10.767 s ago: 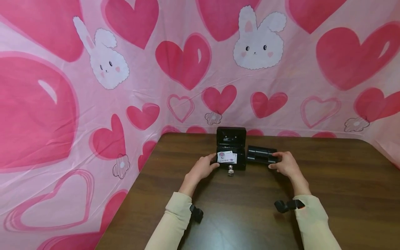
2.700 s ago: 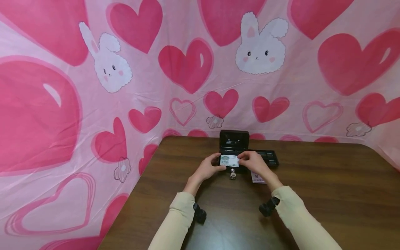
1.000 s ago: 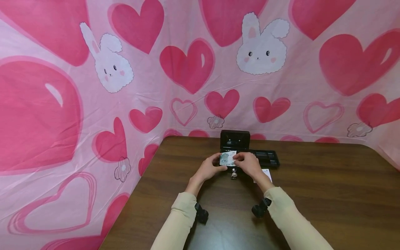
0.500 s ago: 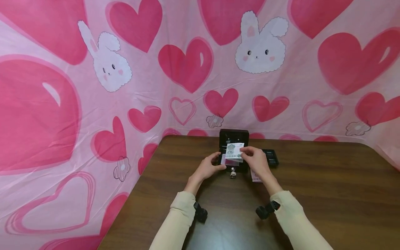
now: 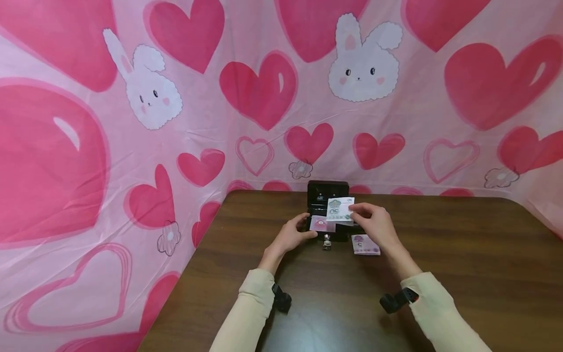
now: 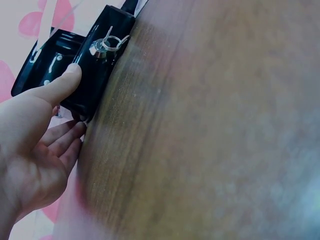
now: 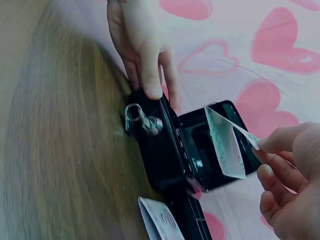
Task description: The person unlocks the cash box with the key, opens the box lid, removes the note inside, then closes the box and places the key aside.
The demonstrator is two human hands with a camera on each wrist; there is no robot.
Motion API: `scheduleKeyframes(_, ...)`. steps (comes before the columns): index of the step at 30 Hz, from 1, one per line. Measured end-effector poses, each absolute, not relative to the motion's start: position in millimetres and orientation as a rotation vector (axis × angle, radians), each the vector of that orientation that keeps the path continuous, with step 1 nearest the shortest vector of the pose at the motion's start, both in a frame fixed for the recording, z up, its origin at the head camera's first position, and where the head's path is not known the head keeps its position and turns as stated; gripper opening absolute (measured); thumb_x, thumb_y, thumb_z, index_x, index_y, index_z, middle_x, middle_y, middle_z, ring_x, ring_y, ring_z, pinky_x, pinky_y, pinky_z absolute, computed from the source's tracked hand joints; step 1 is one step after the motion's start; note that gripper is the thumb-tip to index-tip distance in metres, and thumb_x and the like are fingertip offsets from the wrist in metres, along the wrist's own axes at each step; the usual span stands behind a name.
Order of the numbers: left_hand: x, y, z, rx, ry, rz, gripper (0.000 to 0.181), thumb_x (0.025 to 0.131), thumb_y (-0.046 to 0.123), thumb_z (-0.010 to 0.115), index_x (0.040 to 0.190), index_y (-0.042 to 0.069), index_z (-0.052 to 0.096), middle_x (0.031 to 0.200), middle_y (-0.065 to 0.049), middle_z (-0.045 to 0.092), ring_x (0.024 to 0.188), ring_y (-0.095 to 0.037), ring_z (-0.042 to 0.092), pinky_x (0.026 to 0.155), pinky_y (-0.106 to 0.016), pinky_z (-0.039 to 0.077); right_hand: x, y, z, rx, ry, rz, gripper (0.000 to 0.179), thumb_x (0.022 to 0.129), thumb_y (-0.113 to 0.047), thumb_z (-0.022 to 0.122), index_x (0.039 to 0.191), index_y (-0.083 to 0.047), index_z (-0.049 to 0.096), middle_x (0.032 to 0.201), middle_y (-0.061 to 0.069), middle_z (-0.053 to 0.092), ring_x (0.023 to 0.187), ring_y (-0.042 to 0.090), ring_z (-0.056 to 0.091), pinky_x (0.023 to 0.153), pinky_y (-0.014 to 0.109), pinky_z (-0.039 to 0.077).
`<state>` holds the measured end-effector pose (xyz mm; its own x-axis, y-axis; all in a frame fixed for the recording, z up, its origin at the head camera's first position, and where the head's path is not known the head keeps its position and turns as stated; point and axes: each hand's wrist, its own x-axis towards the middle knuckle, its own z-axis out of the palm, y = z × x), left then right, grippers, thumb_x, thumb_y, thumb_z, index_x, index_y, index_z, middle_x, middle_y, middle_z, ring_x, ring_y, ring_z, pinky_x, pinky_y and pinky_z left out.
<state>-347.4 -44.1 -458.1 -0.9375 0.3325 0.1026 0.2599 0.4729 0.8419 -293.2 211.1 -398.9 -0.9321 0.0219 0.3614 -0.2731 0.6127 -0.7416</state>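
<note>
A small black cash box (image 5: 317,190) stands at the back of the table with its lid raised. My left hand (image 5: 289,238) holds its left end, the thumb on the front edge in the left wrist view and the fingers at the side. My right hand (image 5: 377,226) pinches a green 50 banknote (image 5: 338,209) by its right end, above the box. In the right wrist view that banknote (image 7: 226,150) is bent, in front of the lid. A pink banknote (image 5: 320,224) shows in the box. Keys (image 6: 114,44) on a ring hang from the front lock.
A folded purple 5 banknote (image 5: 366,245) lies on the brown wooden table (image 5: 325,293), right of the box. A black compartment tray (image 7: 192,217) sits beside the box, mostly hidden by my right hand in the head view. A pink heart-patterned cloth (image 5: 255,98) hangs behind.
My right hand, at the tray earliest, has since lifted the green banknote out of the box and drawn it up and right. The purple banknote has come to lie on the table. Left hand stays put.
</note>
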Motion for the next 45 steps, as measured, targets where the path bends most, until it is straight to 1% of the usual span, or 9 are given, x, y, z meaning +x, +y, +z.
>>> scheduleKeyframes(6, -350, -43, -458, 0.525, 2.643, 1.471, 0.07, 0.086, 0.033, 0.078, 0.146, 0.014, 0.049, 0.139, -0.014, 0.058, 0.127, -0.029, 0.055, 0.109, -0.047, 0.042, -288, 231, -402, 0.191, -2.538, 1.224, 0.027, 0.096, -0.02, 0.066, 0.116, -0.004, 0.072, 0.112, 0.017, 0.073, 0.091, 0.019, 0.064, 0.075, 0.014, 0.048)
scheduleKeyframes(13, -350, -44, -460, 0.508, 2.637, 1.474, 0.07, 0.086, 0.034, 0.078, 0.147, 0.016, 0.048, 0.14, -0.013, 0.058, 0.128, -0.028, 0.054, 0.111, -0.047, 0.041, -281, 252, -403, 0.189, -2.617, 1.22, 0.029, 0.095, -0.022, 0.066, 0.116, -0.003, 0.072, 0.113, 0.019, 0.072, 0.09, 0.017, 0.061, 0.075, 0.017, 0.048)
scheduleKeyframes(20, -347, -45, -460, 0.502, 2.63, 1.463, 0.07, 0.086, 0.034, 0.078, 0.147, 0.016, 0.048, 0.141, -0.013, 0.057, 0.129, -0.029, 0.054, 0.111, -0.048, 0.04, -269, 272, -409, 0.173, -2.683, 1.234, 0.031, 0.096, -0.028, 0.066, 0.117, -0.006, 0.072, 0.115, 0.017, 0.071, 0.09, 0.015, 0.06, 0.074, 0.019, 0.049)
scheduleKeyframes(25, -345, -46, -460, 0.501, 2.633, 1.467, 0.07, 0.086, 0.034, 0.078, 0.146, 0.015, 0.049, 0.14, -0.015, 0.057, 0.128, -0.03, 0.054, 0.11, -0.049, 0.041, -263, 287, -416, 0.194, -2.714, 1.251, 0.034, 0.097, -0.031, 0.064, 0.12, -0.007, 0.07, 0.121, 0.018, 0.069, 0.094, 0.014, 0.06, 0.076, 0.018, 0.049)
scheduleKeyframes(29, -345, -45, -461, 0.51, 2.634, 1.477, 0.07, 0.086, 0.034, 0.078, 0.146, 0.014, 0.049, 0.14, -0.015, 0.058, 0.128, -0.03, 0.054, 0.11, -0.049, 0.041, -258, 300, -418, 0.184, -2.743, 1.231, 0.037, 0.098, -0.035, 0.062, 0.122, -0.009, 0.07, 0.125, 0.019, 0.066, 0.098, 0.016, 0.058, 0.079, 0.019, 0.048)
scheduleKeyframes(33, -345, -44, -462, 0.51, 2.628, 1.474, 0.07, 0.086, 0.034, 0.078, 0.146, 0.014, 0.049, 0.141, -0.014, 0.057, 0.129, -0.03, 0.054, 0.11, -0.048, 0.041, -253, 311, -418, 0.142, -2.786, 1.21, 0.039, 0.098, -0.038, 0.06, 0.123, -0.01, 0.069, 0.128, 0.019, 0.065, 0.1, 0.018, 0.057, 0.079, 0.02, 0.047)
scheduleKeyframes(41, -347, -45, -461, 0.5, 2.631, 1.467, 0.071, 0.086, 0.036, 0.077, 0.147, 0.016, 0.047, 0.143, -0.013, 0.055, 0.131, -0.03, 0.052, 0.111, -0.05, 0.04, -247, 329, -419, 0.112, -2.85, 1.187, 0.04, 0.099, -0.04, 0.058, 0.124, -0.009, 0.068, 0.126, 0.019, 0.064, 0.099, 0.023, 0.055, 0.077, 0.024, 0.045)
scheduleKeyframes(44, -347, -44, -461, 0.505, 2.631, 1.464, 0.071, 0.086, 0.036, 0.077, 0.148, 0.015, 0.047, 0.143, -0.014, 0.055, 0.131, -0.03, 0.052, 0.111, -0.05, 0.04, -246, 335, -424, 0.11, -2.859, 1.177, 0.039, 0.099, -0.037, 0.06, 0.123, -0.007, 0.069, 0.118, 0.018, 0.066, 0.091, 0.019, 0.055, 0.07, 0.024, 0.043)
scheduleKeyframes(45, -347, -44, -461, 0.504, 2.63, 1.464, 0.071, 0.086, 0.036, 0.077, 0.148, 0.016, 0.047, 0.143, -0.014, 0.055, 0.131, -0.03, 0.052, 0.111, -0.049, 0.04, -245, 337, -426, 0.113, -2.857, 1.188, 0.039, 0.099, -0.035, 0.06, 0.123, -0.006, 0.068, 0.112, 0.018, 0.066, 0.086, 0.018, 0.055, 0.066, 0.025, 0.043)
